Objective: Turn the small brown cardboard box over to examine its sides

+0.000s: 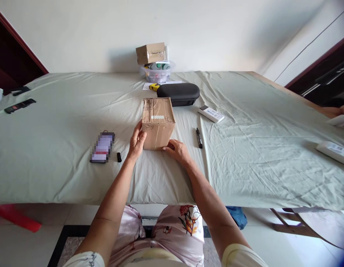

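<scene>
A taped cardboard box [156, 134] stands upright on the cloth-covered table, with dark scribbled lines and a small white dotted label on top. My left hand [137, 142] lies along its left side, thumb on the front face. At the lower right front corner is my right hand [177, 150], its fingers curled against the box edge. Both hands grip the box between them; some fingertips are hidden behind it. Right of the box lies a black marker [199, 138] without its cap. A small black cap [119, 157] rests left of my left hand, beside a phone [102, 147] with a blurred screen.
Behind the box sit a black hard case [178, 93], a yellow tape measure [154, 87] and a clear plastic tub [157, 76] topped by another cardboard box [151, 53]. White devices lie right [211, 114] and far right [333, 152]. Another person's arm [334, 111] shows at the right edge.
</scene>
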`<move>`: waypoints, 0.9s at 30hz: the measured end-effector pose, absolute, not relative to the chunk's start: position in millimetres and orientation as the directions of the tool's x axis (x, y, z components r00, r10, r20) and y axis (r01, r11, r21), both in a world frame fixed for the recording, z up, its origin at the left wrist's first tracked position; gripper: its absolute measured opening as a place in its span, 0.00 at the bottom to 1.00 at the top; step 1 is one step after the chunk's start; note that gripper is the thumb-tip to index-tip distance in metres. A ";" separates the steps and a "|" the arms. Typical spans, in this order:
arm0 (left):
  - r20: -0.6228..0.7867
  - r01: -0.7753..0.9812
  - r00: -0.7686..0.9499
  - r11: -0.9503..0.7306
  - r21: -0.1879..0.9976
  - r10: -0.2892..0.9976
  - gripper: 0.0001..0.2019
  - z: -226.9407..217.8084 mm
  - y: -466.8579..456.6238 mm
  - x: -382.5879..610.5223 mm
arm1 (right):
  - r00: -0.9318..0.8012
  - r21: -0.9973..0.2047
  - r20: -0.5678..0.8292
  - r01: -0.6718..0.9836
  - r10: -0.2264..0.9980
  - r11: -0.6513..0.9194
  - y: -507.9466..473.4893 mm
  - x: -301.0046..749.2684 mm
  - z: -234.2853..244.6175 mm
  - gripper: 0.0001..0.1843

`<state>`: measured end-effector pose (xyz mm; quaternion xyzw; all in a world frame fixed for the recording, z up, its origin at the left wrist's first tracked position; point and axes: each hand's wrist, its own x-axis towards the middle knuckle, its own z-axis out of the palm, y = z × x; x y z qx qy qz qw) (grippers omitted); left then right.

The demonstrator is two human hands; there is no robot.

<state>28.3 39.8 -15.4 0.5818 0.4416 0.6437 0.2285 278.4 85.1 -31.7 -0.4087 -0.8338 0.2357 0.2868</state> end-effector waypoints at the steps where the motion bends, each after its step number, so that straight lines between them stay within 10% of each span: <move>1: 0.490 0.205 -0.221 -0.451 0.869 0.843 0.41 -24.0 38.2 26.3 | -0.499 -0.629 0.283 0.548 0.819 0.552 85.0 278.3 -31.7 0.31; 6: 0.292 0.302 -0.218 -0.220 0.927 0.931 0.32 -53.1 32.0 13.0 | -0.467 -0.636 0.249 0.582 0.849 0.507 84.3 277.7 -32.1 0.23; 17: 0.339 0.677 -0.253 -0.085 0.731 0.906 0.11 -53.9 27.2 13.8 | -0.435 -0.658 0.266 0.571 0.860 0.492 81.0 276.9 -32.8 0.17; 27: 0.372 0.310 -0.322 -0.275 0.910 0.871 0.68 -59.3 24.9 49.7 | -0.330 -0.497 0.652 0.495 0.683 0.713 56.9 257.0 -32.8 0.15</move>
